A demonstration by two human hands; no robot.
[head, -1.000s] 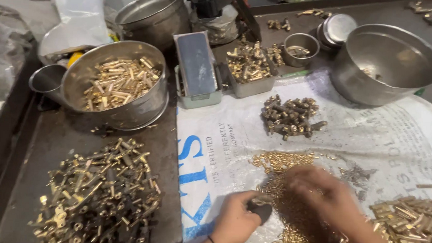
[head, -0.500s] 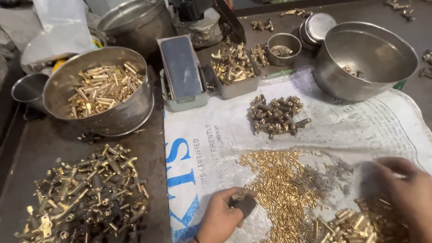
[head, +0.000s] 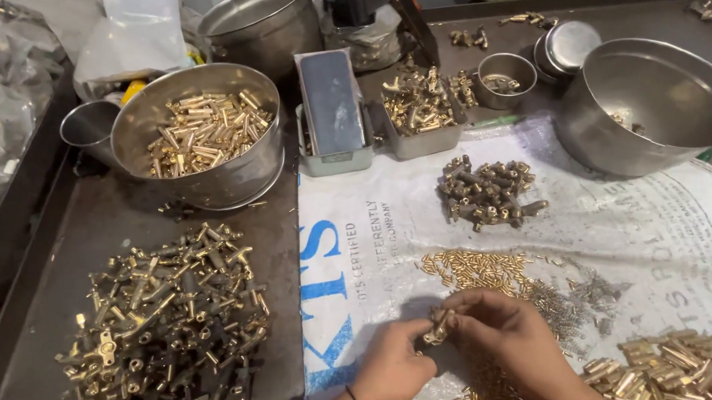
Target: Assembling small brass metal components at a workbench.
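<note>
My left hand and my right hand meet low in the middle of the view over a white woven sack. Together they pinch a small brass fitting between their fingertips. Just beyond my fingers lies a heap of tiny brass pins with fine steel springs beside it. A pile of short brass tubes lies to the right of my right hand.
Left of the sack is a big pile of brass fittings. A steel bowl of brass tubes stands behind it. Darker fittings sit mid-sack. A large steel bowl, a grey tray with a dark block and a tray of brass parts stand behind.
My right hand has come back from the brass tubes on the right to meet my left hand. Both now hold a brass fitting between them.
</note>
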